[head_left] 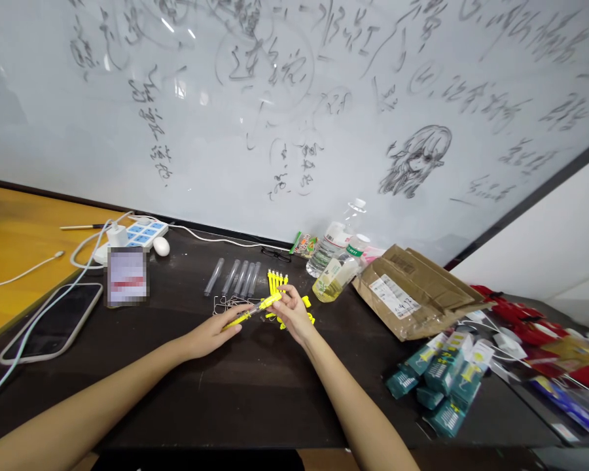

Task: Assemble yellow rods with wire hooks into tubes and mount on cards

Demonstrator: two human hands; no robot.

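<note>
A slim clear tube with yellow plastic parts is held slantwise between my two hands, above the dark table. My left hand grips its lower yellow end between thumb and fingers. At the upper end, my right hand pinches a yellow plastic piece that touches the tube; whether it is fully seated I cannot tell. Behind my hands stand several yellow rods in a row, and to their left lie several empty clear tubes. Thin metal wire hooks lie behind my left hand. Small yellow pieces are partly hidden by my right hand.
Two plastic bottles and a cardboard parcel stand at the right, with several green boxes in front. On the left are a phone, a power strip and cables. A whiteboard rises behind the table.
</note>
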